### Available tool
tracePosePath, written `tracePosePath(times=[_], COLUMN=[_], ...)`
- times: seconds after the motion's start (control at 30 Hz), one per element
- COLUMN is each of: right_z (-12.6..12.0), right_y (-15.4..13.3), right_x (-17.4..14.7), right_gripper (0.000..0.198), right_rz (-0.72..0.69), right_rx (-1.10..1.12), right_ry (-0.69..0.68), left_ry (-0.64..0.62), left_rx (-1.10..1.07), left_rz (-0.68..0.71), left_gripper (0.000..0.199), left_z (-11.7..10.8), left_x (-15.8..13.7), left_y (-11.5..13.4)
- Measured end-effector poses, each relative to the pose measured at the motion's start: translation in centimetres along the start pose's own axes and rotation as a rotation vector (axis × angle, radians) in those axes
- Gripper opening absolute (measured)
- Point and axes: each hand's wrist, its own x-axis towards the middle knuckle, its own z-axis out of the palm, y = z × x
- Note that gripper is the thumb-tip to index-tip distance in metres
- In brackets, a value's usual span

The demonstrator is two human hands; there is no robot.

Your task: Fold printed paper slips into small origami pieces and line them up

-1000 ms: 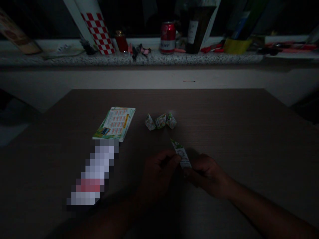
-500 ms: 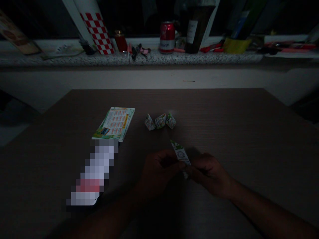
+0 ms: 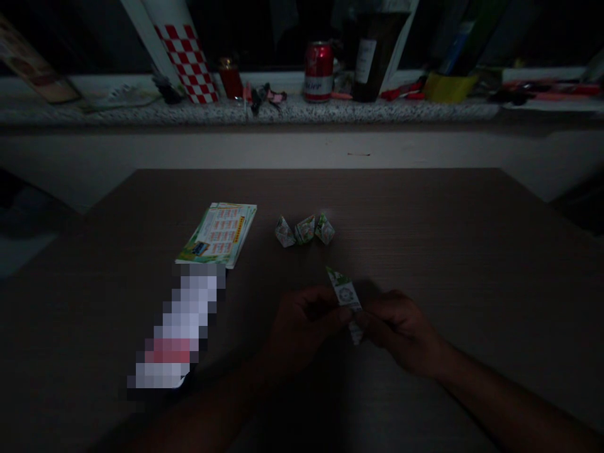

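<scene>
A narrow folded paper strip [image 3: 346, 292] with slanted pointed ends, printed green, white and grey, is held above the table between both hands. My left hand [image 3: 306, 324] pinches its left edge with the thumb on top. From the other side, my right hand [image 3: 401, 327] grips the right edge between thumb and fingers. The fingers beneath the paper are partly hidden in the dim light. Beyond the hands, three folded paper pieces [image 3: 305, 229] of similar print stand in a row on the table.
To the left lies a stack of printed calendar sheets [image 3: 219, 233], with a blurred-out phone-like object [image 3: 179, 327] below it. The wooden table [image 3: 425, 220] meets a wall. A red can [image 3: 318, 72], a checkered tube [image 3: 187, 63] and a yellow container [image 3: 450, 87] stand on the stone sill.
The thumbs have shifted slightly on the folded paper strip, and more of its lower tip shows. Otherwise the hands and objects stay nearly where they were.
</scene>
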Motion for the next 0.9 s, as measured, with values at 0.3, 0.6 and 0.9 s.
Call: tracePosePath(times=[0.3,0.6,0.9], right_z=[0.05,0.0,0.06], right_y=[0.29,0.05,0.12], right_x=[-0.09,-0.14,0.04], right_gripper=[0.035,0.03,0.034], right_rz=[0.054,0.012,0.032], right_rx=[-0.026,-0.005,-0.051], right_ry=[0.027,0.018,0.059], left_ry=[-0.007,-0.044,-0.023], left_rx=[0.064,0.01,0.085], left_rz=[0.023,0.018,0.034], left_gripper=[0.015,0.014,0.018], left_z=[-0.1,-0.01,0.0], left_x=[-0.07,-0.19,-0.14], left_y=[0.13,0.23,0.21])
